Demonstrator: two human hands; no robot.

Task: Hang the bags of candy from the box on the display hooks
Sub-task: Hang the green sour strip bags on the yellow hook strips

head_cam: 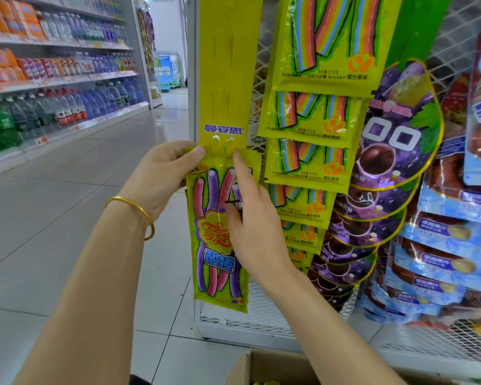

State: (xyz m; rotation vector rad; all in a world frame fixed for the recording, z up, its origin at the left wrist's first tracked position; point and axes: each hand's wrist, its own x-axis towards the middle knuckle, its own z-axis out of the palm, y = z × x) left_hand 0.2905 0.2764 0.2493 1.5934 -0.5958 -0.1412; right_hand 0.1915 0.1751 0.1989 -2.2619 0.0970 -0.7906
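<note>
A long yellow-green candy bag (215,245) with pink and purple sticks printed on it hangs against the lower end of a yellow display strip (224,79). My left hand (161,176) pinches the bag's top left corner between thumb and fingers. My right hand (250,218) lies on the bag's right side, its index finger pointing up to the bag's top edge just below the strip's two tabs (222,145). The cardboard box (261,365) stands open at the bottom of the view, with yellow bags barely showing inside.
Right of the strip, rainbow candy bags (311,118), purple grape gummy bags (395,140) and blue packs (450,245) hang on a white wire rack (261,315). Drink shelves (53,79) line the aisle on the left, with tiled floor between.
</note>
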